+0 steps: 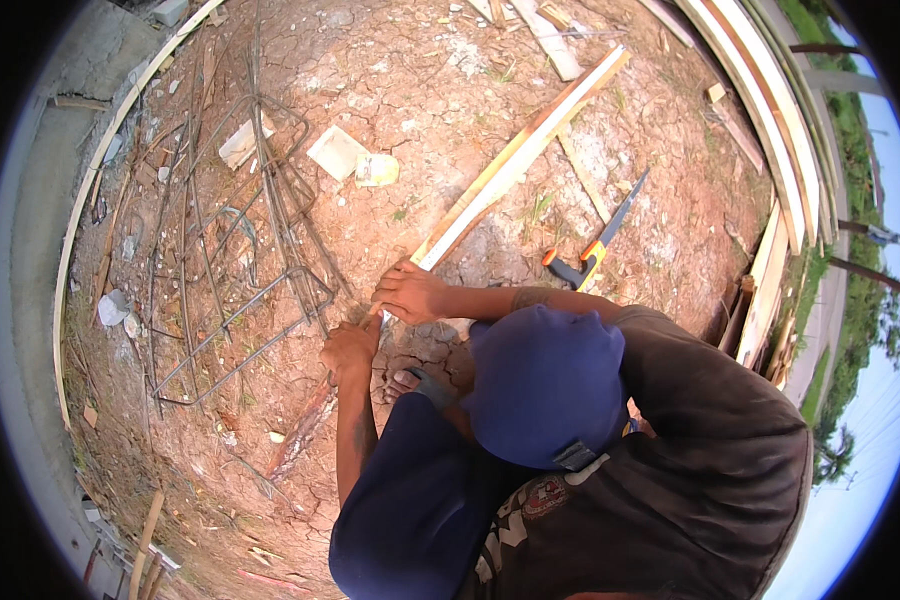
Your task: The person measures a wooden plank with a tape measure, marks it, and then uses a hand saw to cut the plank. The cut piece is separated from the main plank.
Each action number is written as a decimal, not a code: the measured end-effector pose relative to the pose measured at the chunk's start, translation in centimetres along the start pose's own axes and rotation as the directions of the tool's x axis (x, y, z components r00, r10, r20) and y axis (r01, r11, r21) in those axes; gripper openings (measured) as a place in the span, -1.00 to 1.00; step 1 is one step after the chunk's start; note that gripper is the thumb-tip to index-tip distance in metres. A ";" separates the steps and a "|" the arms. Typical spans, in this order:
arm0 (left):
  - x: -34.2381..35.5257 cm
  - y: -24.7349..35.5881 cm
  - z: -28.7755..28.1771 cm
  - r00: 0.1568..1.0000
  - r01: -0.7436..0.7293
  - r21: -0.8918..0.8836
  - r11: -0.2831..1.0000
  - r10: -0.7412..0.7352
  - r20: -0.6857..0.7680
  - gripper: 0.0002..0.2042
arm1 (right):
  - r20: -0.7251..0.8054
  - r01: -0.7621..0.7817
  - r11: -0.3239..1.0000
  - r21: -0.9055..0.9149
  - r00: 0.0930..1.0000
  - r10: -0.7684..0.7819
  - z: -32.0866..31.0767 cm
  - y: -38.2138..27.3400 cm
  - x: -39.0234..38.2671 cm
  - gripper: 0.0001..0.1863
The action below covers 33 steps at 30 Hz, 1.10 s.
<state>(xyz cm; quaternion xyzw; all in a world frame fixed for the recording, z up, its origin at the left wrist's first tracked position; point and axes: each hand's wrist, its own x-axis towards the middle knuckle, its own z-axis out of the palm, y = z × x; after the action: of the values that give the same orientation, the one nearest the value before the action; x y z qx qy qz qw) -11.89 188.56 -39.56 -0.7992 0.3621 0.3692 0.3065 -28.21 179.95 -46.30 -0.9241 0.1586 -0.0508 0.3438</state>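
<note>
Neither of my own hands can be made out in the head view. Another person in a blue cap (545, 385) and dark shirt crouches in front of me, bent forward. One of that person's hands (410, 290) presses on the near end of a long pale timber (515, 165). Their other hand (350, 350) is closed near the same end, just beside it; what it grips is hidden. To the right of the timber a handsaw (595, 250) with a yellow and black handle lies on the soil. A thin sliver of skin shows at the lower edge, too little to tell whose.
Bent steel rebar frames (240, 240) lie on the left. Near them are a pale block (337, 152) and a yellowish piece (377, 170). Long boards (760, 110) are stacked at right. A dark rough strip (305, 430) lies below the hands. A concrete edge (30, 280) runs far left.
</note>
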 end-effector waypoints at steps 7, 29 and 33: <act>-0.3 -0.1 -0.2 1.000 -0.011 -0.020 1.000 0.010 -0.025 0.02 | 0.035 0.017 0.996 -0.085 0.999 -0.014 -0.8 -0.3 0.0 -0.73; -0.2 -0.1 0.0 0.999 -0.002 0.024 1.000 0.003 -0.038 0.06 | -0.302 -0.486 0.796 0.362 0.746 0.593 -5.6 2.3 -15.8 -0.78; 0.0 -0.1 0.5 0.997 0.000 0.025 1.000 0.002 -0.075 0.04 | -0.571 -0.738 0.601 0.308 0.362 0.737 -8.8 11.9 -18.9 -0.73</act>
<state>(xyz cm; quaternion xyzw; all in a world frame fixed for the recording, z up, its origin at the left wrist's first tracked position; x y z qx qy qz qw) -12.01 189.02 -39.83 -0.8084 0.3785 0.3343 0.3025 -50.95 172.24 -47.08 -0.6744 0.6625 -0.2076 0.2513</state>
